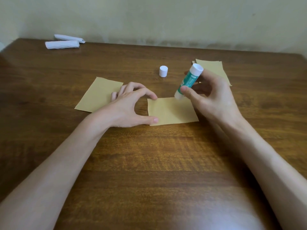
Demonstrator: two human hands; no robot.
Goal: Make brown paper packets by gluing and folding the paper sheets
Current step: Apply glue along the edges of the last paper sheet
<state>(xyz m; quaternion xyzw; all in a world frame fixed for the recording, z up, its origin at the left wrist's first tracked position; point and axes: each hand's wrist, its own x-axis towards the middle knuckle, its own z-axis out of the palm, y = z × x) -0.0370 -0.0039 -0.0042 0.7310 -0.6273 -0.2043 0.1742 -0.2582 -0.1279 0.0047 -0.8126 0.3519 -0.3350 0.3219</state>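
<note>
A brown paper sheet (171, 112) lies flat at the middle of the wooden table (149, 163). My left hand (131, 107) presses its left edge with the thumb and index fingertip. My right hand (211, 97) grips a green and white glue stick (188, 81), tilted, with its lower end touching the sheet's far edge. The glue's white cap (163, 71) stands on the table behind. A brown piece (99, 94) lies to the left, partly under my left fingers. A stack of brown sheets (214, 68) lies behind my right hand.
Two white rolled or folded paper pieces (64, 42) lie at the table's far left corner. A pale wall (166, 20) rises just behind the table's far edge.
</note>
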